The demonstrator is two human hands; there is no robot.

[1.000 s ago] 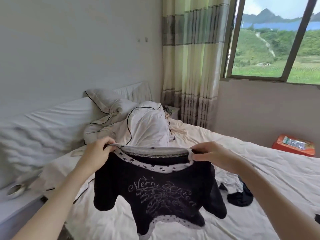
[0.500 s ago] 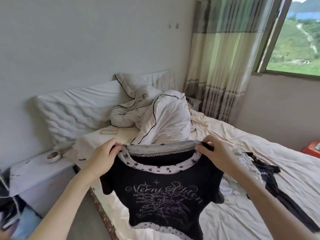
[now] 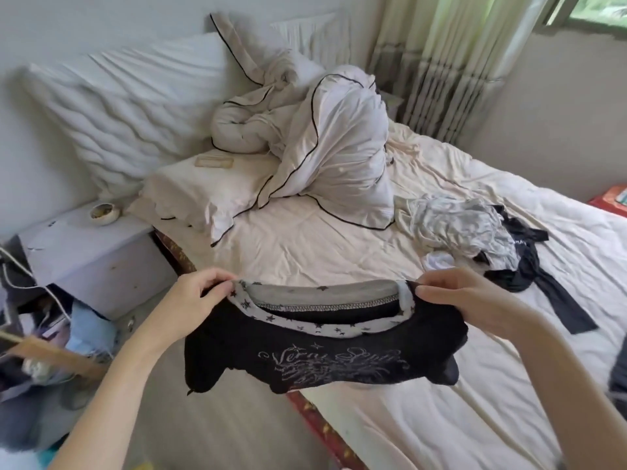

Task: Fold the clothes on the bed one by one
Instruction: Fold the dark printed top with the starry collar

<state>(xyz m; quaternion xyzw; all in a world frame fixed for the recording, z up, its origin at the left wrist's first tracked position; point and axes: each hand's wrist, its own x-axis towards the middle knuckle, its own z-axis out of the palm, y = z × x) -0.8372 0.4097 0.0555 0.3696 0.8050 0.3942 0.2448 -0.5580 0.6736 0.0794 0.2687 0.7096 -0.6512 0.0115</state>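
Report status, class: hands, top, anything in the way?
Both hands, left and right, pinch the black top at its shoulders. Top held up, unfolded. Clothes pile waits on bed.

black top | held up, spread | clothes pile | on bed

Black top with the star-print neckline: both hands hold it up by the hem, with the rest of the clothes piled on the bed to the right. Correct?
Not quite. In the head view the left hand and right hand pinch the black top at its shoulders, beside the neckline, not the hem. The pile of clothes does lie on the bed to the right.
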